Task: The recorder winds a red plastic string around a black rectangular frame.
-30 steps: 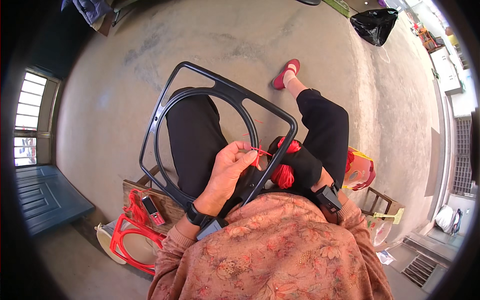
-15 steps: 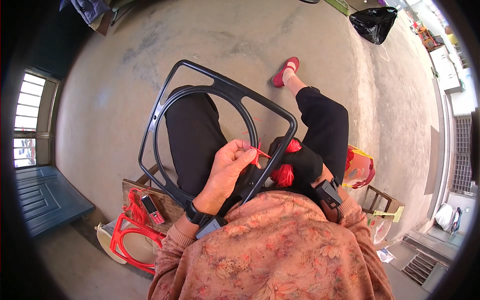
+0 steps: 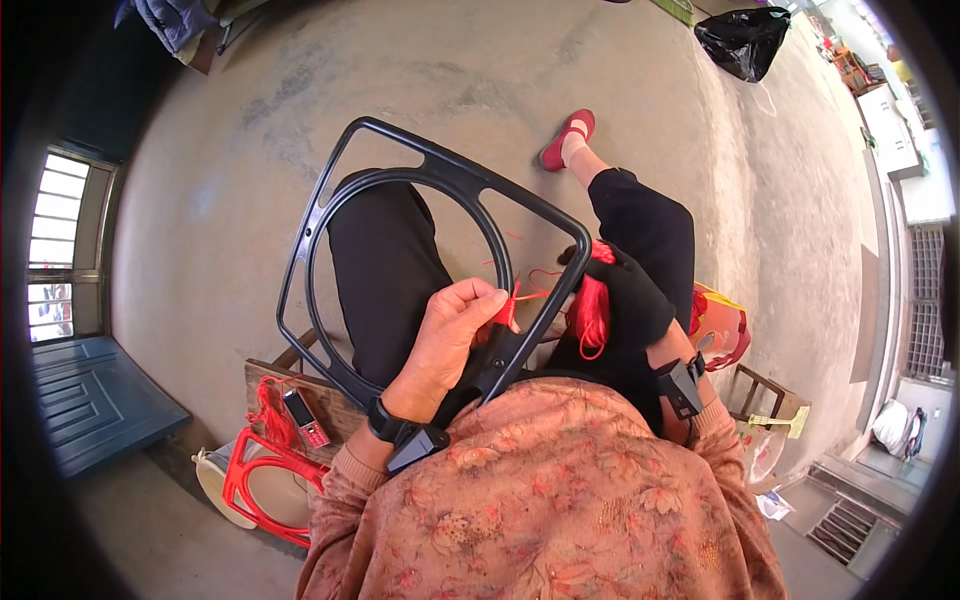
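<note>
Black plastic frame (image 3: 447,168), round center opening, sits over the left thigh. Left hand (image 3: 452,335), bare: thumb and forefinger pinch red cord (image 3: 507,312) at the frame's inner ring, on its right side. Right hand (image 3: 642,305), black glove, just right of the frame's outer bar: curled around a red cord bundle (image 3: 591,315), exact fingertip grip can't tell. Lower left of the frame: keypad phone (image 3: 305,417) on a wooden bench (image 3: 347,408), red frame (image 3: 236,466) beside it.
</note>
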The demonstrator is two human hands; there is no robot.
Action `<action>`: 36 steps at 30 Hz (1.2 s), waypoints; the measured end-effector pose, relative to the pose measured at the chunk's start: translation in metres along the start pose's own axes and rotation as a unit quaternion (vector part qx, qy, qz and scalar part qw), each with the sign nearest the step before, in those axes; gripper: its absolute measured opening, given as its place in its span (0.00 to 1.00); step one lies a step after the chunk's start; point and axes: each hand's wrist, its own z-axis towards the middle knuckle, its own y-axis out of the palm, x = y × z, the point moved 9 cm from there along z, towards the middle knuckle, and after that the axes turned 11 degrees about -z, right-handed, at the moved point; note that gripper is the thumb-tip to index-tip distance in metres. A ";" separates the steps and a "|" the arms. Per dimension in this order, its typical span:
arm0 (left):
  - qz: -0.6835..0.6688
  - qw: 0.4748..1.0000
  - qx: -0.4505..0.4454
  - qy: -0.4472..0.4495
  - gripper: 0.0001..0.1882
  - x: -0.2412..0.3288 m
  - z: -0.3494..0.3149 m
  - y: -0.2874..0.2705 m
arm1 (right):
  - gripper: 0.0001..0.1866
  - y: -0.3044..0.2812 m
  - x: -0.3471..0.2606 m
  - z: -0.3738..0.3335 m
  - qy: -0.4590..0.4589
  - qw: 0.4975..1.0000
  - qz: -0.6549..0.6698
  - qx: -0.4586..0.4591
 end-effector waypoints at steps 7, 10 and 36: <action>-0.057 0.996 -0.005 -0.066 0.10 -0.017 -0.001 0.010 | 0.12 0.027 -0.068 0.025 -0.292 0.935 -0.106 0.173; -0.089 0.990 -0.024 -0.104 0.12 -0.023 -0.001 0.013 | 0.18 0.068 -0.053 0.040 -0.250 0.967 0.010 0.038; -0.012 1.000 0.006 0.023 0.11 0.005 -0.003 -0.001 | 0.19 -0.100 -0.018 0.002 -0.130 0.937 0.301 0.124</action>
